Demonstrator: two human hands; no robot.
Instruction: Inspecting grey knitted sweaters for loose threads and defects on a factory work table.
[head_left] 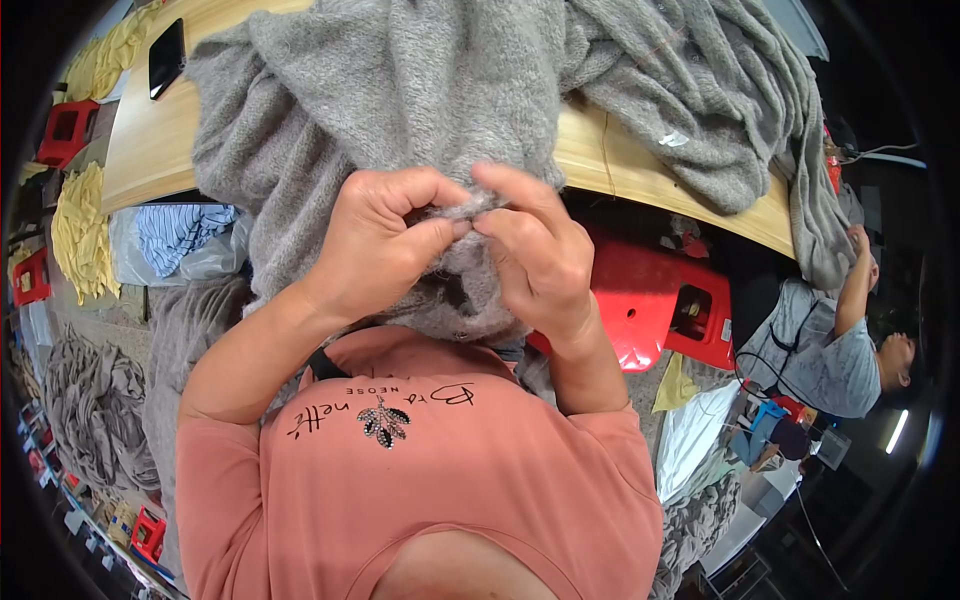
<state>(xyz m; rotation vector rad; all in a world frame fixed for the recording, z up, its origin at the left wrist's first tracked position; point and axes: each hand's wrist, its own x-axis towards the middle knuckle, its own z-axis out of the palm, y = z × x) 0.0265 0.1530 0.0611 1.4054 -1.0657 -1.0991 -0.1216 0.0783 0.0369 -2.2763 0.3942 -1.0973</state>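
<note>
The grey knit [400, 90] drapes off the bench [150, 150] from 12 o'clock, down to the person's front. The left hand [385, 225] and right hand [540, 250], nearly touching at its centre, both pinch a gathered bit between thumb and fingers. Outward from them, more grey knit [730, 160] lies at 2 o'clock, a red stool [635, 290] at 4, striped cloth [180, 235] at 9, and a phone [167, 58] at 10.

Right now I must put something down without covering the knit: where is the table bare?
The table is bare on the near side of the phone, left of the grey knit; a smaller patch, crossed by a thread, lies between the knit's middle and right folds. Crowded: the middle, heaped with knit.
</note>
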